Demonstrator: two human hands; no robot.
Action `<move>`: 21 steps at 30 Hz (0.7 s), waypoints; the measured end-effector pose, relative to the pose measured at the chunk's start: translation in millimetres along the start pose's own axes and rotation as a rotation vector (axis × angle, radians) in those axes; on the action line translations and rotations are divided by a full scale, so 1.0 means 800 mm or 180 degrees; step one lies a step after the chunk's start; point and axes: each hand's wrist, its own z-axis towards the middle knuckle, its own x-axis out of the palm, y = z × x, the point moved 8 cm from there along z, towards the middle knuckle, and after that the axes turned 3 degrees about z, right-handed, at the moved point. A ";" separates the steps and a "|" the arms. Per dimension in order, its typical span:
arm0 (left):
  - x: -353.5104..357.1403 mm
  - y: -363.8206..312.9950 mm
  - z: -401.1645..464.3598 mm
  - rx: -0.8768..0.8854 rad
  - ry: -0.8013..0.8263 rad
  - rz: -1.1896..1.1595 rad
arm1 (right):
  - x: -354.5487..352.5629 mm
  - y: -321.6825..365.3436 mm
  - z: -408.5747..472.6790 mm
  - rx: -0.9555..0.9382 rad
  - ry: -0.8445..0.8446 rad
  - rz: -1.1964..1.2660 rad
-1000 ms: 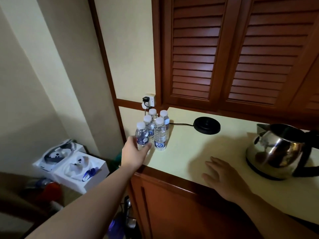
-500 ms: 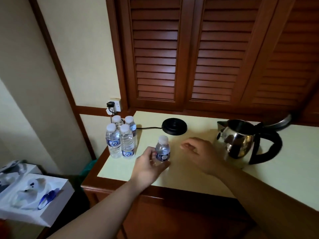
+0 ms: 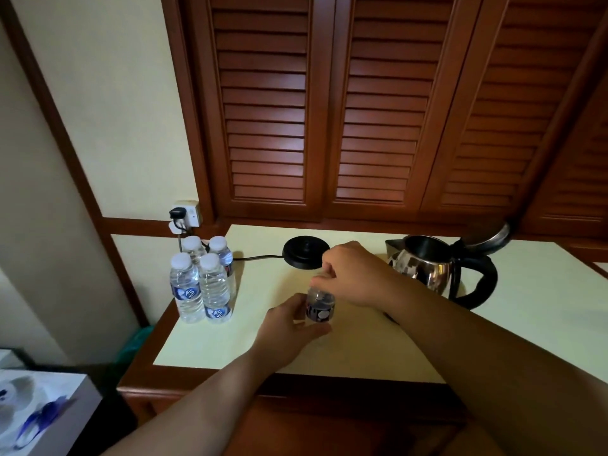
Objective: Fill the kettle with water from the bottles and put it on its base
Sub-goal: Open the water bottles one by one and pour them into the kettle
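The left hand (image 3: 289, 327) grips a small clear plastic water bottle (image 3: 319, 307) upright on the pale yellow counter (image 3: 493, 340); the right hand (image 3: 357, 274) pinches its cap. Four capped bottles (image 3: 202, 284) cluster left, round black base (image 3: 306, 256) behind, open steel kettle (image 3: 434, 268) right, before louvred wooden doors (image 3: 329, 110).

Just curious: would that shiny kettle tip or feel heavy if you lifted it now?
Probably light: the kettle stands lid-open and apparently unfilled. Its polished steel body looks stiff and likely slippery, so the black handle seems the surer hold. The broad bottom resting flat suggests it resists tipping.
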 end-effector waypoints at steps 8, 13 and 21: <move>0.000 -0.001 -0.002 0.0036 0.0084 -0.0113 | 0.000 -0.016 -0.003 -0.0223 0.0234 0.0596; 0.000 -0.001 0.001 0.0077 0.0089 -0.0156 | -0.001 -0.014 0.003 -0.0275 -0.0043 0.0680; 0.003 0.003 0.003 -0.0031 0.0058 -0.0181 | -0.006 -0.019 0.000 -0.0341 -0.0216 0.0889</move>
